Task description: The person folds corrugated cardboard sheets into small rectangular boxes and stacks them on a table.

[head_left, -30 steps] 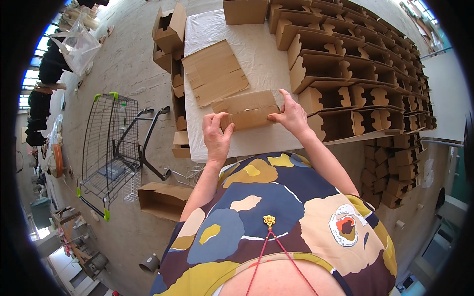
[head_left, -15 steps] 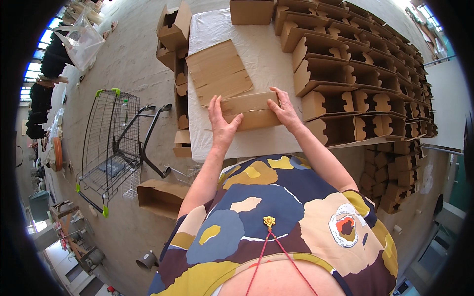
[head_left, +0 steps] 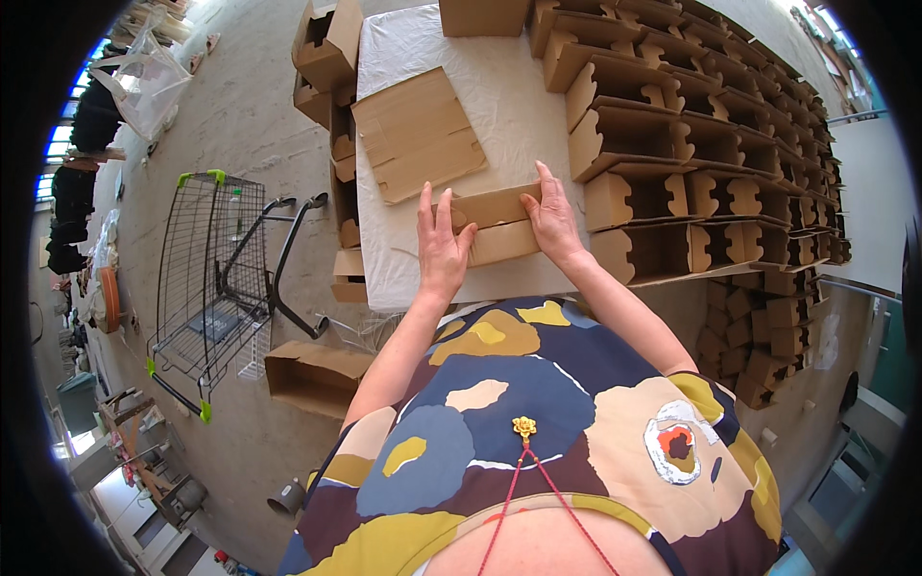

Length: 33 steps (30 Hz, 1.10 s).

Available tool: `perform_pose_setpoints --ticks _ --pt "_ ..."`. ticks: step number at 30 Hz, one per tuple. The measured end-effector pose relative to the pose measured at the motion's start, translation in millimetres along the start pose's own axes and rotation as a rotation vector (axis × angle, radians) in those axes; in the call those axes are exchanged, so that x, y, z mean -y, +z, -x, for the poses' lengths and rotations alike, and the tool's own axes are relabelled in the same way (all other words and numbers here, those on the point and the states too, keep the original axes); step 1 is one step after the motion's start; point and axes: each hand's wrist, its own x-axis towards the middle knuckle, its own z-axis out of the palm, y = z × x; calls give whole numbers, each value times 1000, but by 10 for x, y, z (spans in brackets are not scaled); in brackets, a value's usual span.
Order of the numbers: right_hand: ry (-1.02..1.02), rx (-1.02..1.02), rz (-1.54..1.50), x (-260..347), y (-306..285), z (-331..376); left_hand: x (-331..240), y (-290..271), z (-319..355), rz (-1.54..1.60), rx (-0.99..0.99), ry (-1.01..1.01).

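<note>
A small brown cardboard box (head_left: 501, 244) lies lengthwise near the front edge of the white-covered table, its long panels partly folded. My left hand (head_left: 444, 248) presses its left end, with the thumb on the cardboard and the fingers reaching up past the edge. At the opposite end, my right hand (head_left: 555, 223) grips the side, its thumb bent over the top edge and its fingers stretched along the outside. A flat cardboard sheet (head_left: 419, 132) with slits along its edges rests on the table just beyond my left hand.
Rows of open cardboard boxes (head_left: 634, 139) are stacked at the right of the white table (head_left: 509, 96). More boxes (head_left: 327, 48) stand along its left side. A wire shopping cart (head_left: 216, 278) and an open box (head_left: 317, 376) are on the floor at left. Loose boxes (head_left: 759, 336) lie at lower right.
My left fingers have straightened and lifted from the box's far side. A gap now shows between the box's far and near panels. The view has shifted slightly.
</note>
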Motion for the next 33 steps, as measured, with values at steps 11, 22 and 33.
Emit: perform_pose_setpoints --ticks 11,22,33 --pt "-30 -6 19 -13 -5 -24 0 4 -25 13 5 -16" --pt "77 122 98 173 -89 284 -121 -517 -194 -228 44 261" --pt "-52 148 -35 445 -510 140 -215 -279 194 -38 266 309"
